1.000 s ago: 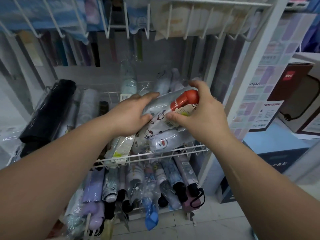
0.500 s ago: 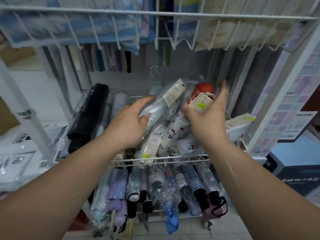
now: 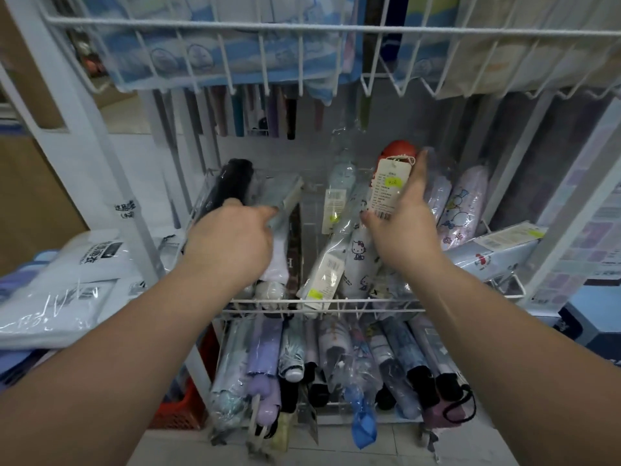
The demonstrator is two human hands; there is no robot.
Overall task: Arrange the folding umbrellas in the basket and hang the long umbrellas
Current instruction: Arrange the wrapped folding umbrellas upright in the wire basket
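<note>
A white wire basket (image 3: 322, 302) on the rack holds several wrapped folding umbrellas. My left hand (image 3: 232, 243) grips a pale grey-blue wrapped umbrella (image 3: 285, 198) at the basket's left side, next to a black umbrella (image 3: 232, 183). My right hand (image 3: 403, 223) holds a red-handled umbrella (image 3: 398, 151) by its upper end, thumb on its paper tag (image 3: 386, 188). A white cat-print umbrella (image 3: 358, 264) lies under that hand. Long umbrellas (image 3: 255, 112) hang behind the basket.
An upper wire shelf (image 3: 302, 28) with packaged goods juts out overhead. A lower basket (image 3: 336, 364) holds several more folding umbrellas. Plastic-wrapped packs (image 3: 60, 287) lie at the left, boxes (image 3: 598, 317) at the right. White rack posts (image 3: 84, 129) flank the basket.
My left hand has carried the pale wrapped umbrella from the middle of the basket to its left side. My right hand has tilted the red-handled umbrella more upright.
</note>
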